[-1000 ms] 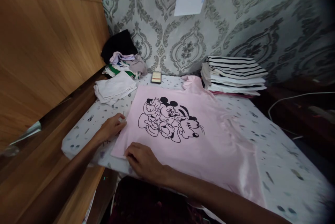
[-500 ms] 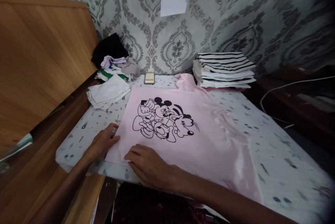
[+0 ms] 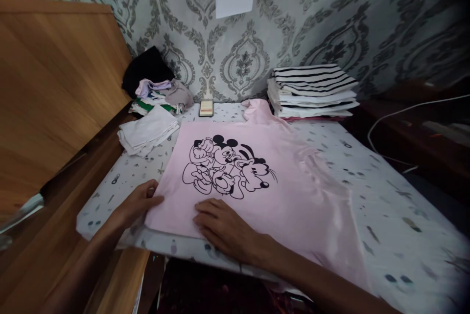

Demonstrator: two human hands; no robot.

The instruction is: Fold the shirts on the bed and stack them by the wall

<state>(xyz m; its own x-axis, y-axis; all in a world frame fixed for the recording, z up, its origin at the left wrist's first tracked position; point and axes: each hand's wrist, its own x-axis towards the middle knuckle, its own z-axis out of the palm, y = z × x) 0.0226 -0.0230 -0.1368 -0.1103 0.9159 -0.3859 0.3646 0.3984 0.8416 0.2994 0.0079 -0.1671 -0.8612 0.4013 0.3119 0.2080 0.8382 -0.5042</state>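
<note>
A pink T-shirt (image 3: 293, 196) with a black-outlined cartoon print (image 3: 223, 167) lies spread on the table, its hem to the left and a sleeve pointing away. My left hand (image 3: 137, 204) is at the hem, thumb on top and fingers curled at the edge; what lies under the fingers is partly hidden. Flat on the shirt below the print rests my right hand (image 3: 225, 228), its fingers stretched over the fabric near the front edge.
A folded white cloth (image 3: 147, 130) lies at the left, before a heap of clothes (image 3: 161, 94). Folded garments (image 3: 312, 94) are stacked at the back right. A small framed card (image 3: 206, 107) stands by the wall. A wooden panel (image 3: 62, 74) borders the left; a white cable (image 3: 396, 113) hangs right.
My right hand has slid right along the shirt's near side, away from the hem corner. My left hand stays by the hem, while the whole view has shifted slightly.
</note>
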